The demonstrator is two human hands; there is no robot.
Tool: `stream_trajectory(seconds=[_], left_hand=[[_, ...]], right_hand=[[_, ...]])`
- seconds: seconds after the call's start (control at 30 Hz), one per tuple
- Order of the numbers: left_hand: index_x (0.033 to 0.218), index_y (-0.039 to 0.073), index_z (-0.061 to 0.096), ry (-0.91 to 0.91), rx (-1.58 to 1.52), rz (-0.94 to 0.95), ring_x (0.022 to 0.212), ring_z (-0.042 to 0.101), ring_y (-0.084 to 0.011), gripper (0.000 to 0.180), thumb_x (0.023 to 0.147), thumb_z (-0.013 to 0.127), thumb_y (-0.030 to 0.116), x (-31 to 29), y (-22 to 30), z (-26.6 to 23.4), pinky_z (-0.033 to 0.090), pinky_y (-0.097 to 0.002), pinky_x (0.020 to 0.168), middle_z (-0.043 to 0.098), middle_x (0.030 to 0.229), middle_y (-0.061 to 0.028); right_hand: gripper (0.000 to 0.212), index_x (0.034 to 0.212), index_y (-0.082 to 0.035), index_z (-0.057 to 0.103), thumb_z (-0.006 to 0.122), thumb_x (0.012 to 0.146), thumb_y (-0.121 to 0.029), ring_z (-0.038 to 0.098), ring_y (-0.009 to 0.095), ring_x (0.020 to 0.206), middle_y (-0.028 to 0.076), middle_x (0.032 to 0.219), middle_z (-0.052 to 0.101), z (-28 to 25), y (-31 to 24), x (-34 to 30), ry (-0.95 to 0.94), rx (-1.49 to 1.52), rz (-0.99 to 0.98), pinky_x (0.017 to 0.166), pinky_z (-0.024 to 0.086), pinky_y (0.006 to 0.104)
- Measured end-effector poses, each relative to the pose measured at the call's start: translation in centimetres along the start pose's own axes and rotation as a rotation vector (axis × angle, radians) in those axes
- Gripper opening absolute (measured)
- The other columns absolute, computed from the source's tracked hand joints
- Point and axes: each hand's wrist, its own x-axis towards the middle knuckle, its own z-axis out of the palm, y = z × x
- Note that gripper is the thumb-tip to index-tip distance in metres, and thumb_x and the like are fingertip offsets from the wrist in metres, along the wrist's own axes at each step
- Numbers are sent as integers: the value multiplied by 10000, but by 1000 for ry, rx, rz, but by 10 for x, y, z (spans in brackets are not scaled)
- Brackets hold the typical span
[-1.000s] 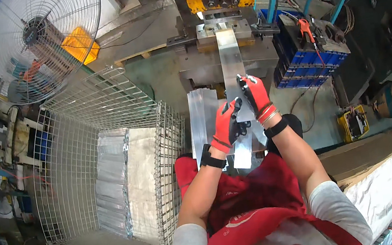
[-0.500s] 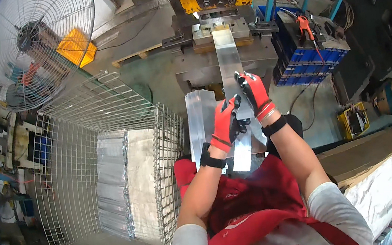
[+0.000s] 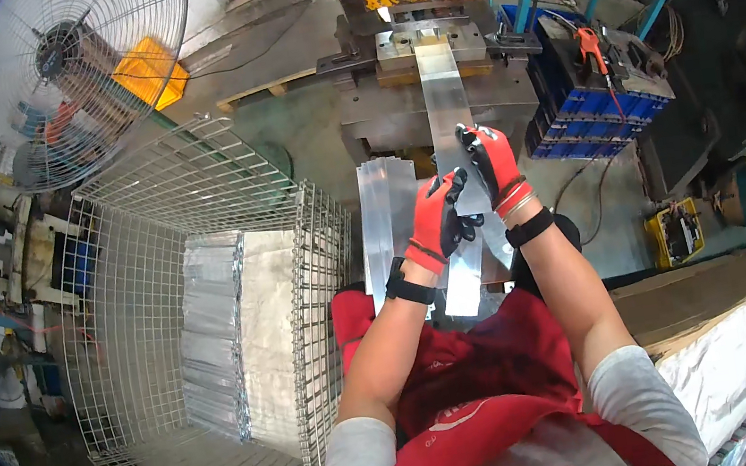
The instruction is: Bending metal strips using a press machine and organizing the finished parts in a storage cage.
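A long, flat, shiny metal strip (image 3: 447, 108) reaches from the die block (image 3: 460, 38) of a press toward me. My right hand (image 3: 494, 163), in a red glove with black fingertips, is closed on the strip's right edge. My left hand (image 3: 436, 219), gloved alike, is closed at its left edge, nearer to me; its fingertips partly hide the contact. Under and beside my hands lie more metal strips: a stack (image 3: 379, 208) to the left and a bright piece (image 3: 465, 287) closest to my red apron.
At left stands a wire mesh basket (image 3: 310, 270) holding stacked metal strips (image 3: 212, 341), with a large fan (image 3: 62, 57) behind it. Blue crates (image 3: 591, 121) bear an orange-handled tool (image 3: 591, 50) at right. A cardboard box (image 3: 698, 306) stands near my right elbow.
The whole view has shifted slightly, with the press lower and further right in it. Both hands keep their hold on the strip, which still reaches the die block.
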Motion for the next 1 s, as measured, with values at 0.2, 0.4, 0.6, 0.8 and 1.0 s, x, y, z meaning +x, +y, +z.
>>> stream_trajectory(seconds=[0.2,0.4,0.6,0.8,1.0], left_hand=[[878,29,536,-1,-134,-58,440,505,-97,209,843,506,233,2,3,2,448,-237,366,444,683,6],[881,22,535,-24,-101,-66,449,498,-84,217,842,509,235,1,2,1,449,-228,371,437,685,6],[901,34,532,-10,-70,-103,474,537,-115,196,840,512,219,-1,4,-1,436,-220,363,511,774,-26],[912,38,528,-1,-203,-155,467,540,-124,173,843,506,195,-2,7,1,449,-229,372,507,805,-23],[1008,28,520,-70,99,38,637,568,-197,310,766,595,207,6,-12,-11,472,-299,518,535,863,-50]], right_hand=[[257,564,-146,441,562,787,-182,293,20,478,-92,528,359,0,-3,-2,5,69,43,425,224,212],[234,582,-119,465,555,787,-187,301,27,485,-87,542,373,-3,3,-2,-20,-5,-32,426,236,219],[234,608,-69,488,543,796,-196,328,39,510,-63,549,391,-1,-1,-4,-20,-14,-33,454,270,224],[257,633,-2,496,533,806,-188,344,65,538,-37,548,402,-5,9,1,-21,-32,-25,488,311,253],[205,695,7,519,523,806,-165,360,76,540,-23,556,420,-13,11,1,-86,-227,-262,500,321,251]])
